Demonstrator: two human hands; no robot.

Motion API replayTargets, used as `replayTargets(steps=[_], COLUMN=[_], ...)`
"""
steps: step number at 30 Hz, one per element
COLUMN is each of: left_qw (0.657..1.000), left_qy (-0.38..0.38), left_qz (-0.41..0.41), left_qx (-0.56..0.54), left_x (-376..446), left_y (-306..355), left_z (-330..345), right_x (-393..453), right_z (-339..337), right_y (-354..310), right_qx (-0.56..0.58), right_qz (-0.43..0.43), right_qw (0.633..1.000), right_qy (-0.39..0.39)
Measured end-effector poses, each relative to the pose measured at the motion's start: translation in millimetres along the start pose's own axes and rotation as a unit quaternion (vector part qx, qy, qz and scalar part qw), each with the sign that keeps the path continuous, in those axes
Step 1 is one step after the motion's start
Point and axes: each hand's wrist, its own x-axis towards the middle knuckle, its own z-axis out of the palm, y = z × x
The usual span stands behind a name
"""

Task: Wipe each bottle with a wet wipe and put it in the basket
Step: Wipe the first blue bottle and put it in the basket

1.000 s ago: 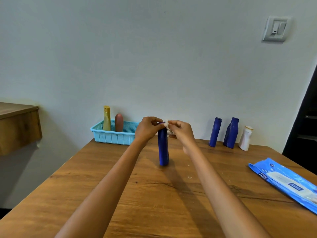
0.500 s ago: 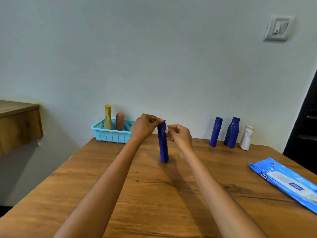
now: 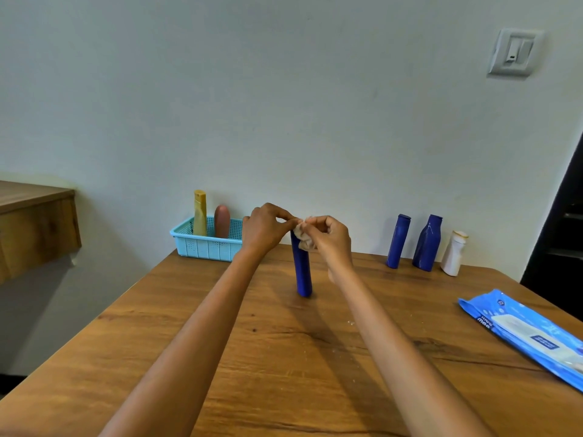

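Left hand (image 3: pixel 264 229) pinching the tall, dark-blue plastic bottle's (image 3: pixel 302 270) top, right hand (image 3: pixel 328 238) clutching a crumpled white wipe (image 3: pixel 304 239) there: sideways rubbing may topple it across the wooden surface (image 3: pixel 284 357).

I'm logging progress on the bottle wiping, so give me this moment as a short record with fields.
bottle in hand: blue bottle, upright on the table
left hand: pinches the bottle's top
right hand: holds the wet wipe against the bottle's top
basket: yellow bottle and brown bottle inside
waiting at the wall: slim blue bottle, wide blue bottle, white bottle
wipes pack: flat at the table's right edge
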Motion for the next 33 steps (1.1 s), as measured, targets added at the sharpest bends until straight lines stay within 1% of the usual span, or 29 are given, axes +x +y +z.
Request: replayTargets(steps=[2,3,5,7,9,10,12,13,15,17,19,22,25,27,29,31,33], left_qw=[1.000,1.000,1.000,1.000,1.000,1.000,1.000,1.000,1.000,0.999,0.999,0.997,0.995,0.994,0.994,0.994,0.995], left_qy=[0.012,0.013,0.012,0.005,-0.001,-0.003,-0.007,-0.008,-0.009,-0.009,-0.007,-0.019,-0.027,-0.029,-0.036,-0.049,-0.063], left_qz=[0.008,0.009,0.009,0.009,0.009,0.010,0.015,0.019,0.025,0.032,0.043,0.059,0.067,0.072,0.072,0.070,0.067], left_qx=[0.007,0.009,0.016,0.021,0.018,0.014,0.008,0.008,0.014,0.020,0.030,0.049,0.066,0.079,0.077,0.064,0.046], left_x=[0.2,0.1,0.3,1.1,1.8,2.2,3.0,3.5,4.3,5.2,5.9,6.3,4.7,3.7,3.8,5.3,7.5], left_y=[0.7,0.8,-0.3,-2.7,-5.5,-6.6,-7.4,-7.0,-5.8,-5.0,-6.1,-9.4,-10.2,-10.0,-10.1,-10.9,-11.2], left_z=[-0.6,-0.9,-1.0,-1.7,-2.3,-2.3,-2.0,-1.6,-1.2,-1.3,-2.8,-6.4,-11.8,-15.0,-15.9,-15.4,-15.9], right_x=[-0.5,-1.6,-2.9,-2.8,-1.6,-1.0,-1.3,-1.5,1.2,4.5,6.9,7.9,6.2,3.2,1.2,0.5,2.6], right_z=[2.5,3.2,1.8,-3.9,-11.2,-14.1,-16.2,-15.8,-13.1,-10.3,-7.4,-4.2,-3.9,-6.1,-9.4,-10.7,-9.2], right_y=[-0.8,0.5,7.5,11.3,11.1,11.8,14.5,15.8,15.5,6.5,-4.1,-5.5,9.3,20.4,29.7,32.3,26.0], right_qx=[-0.011,-0.027,-0.032,0.001,0.023,0.025,0.006,-0.004,-0.003,0.040,0.085,0.064,0.008,-0.030,-0.055,-0.056,-0.032], right_qz=[-0.028,-0.025,0.027,0.105,0.164,0.185,0.211,0.211,0.184,0.141,0.105,0.085,0.139,0.191,0.223,0.234,0.211], right_qw=[1.000,0.999,0.998,0.991,0.979,0.973,0.969,0.971,0.979,0.987,0.989,0.993,0.988,0.977,0.967,0.965,0.973], right_qy=[0.001,-0.007,-0.040,-0.085,-0.123,-0.133,-0.127,-0.116,-0.085,-0.064,-0.056,-0.055,-0.074,-0.094,-0.106,-0.104,-0.089])
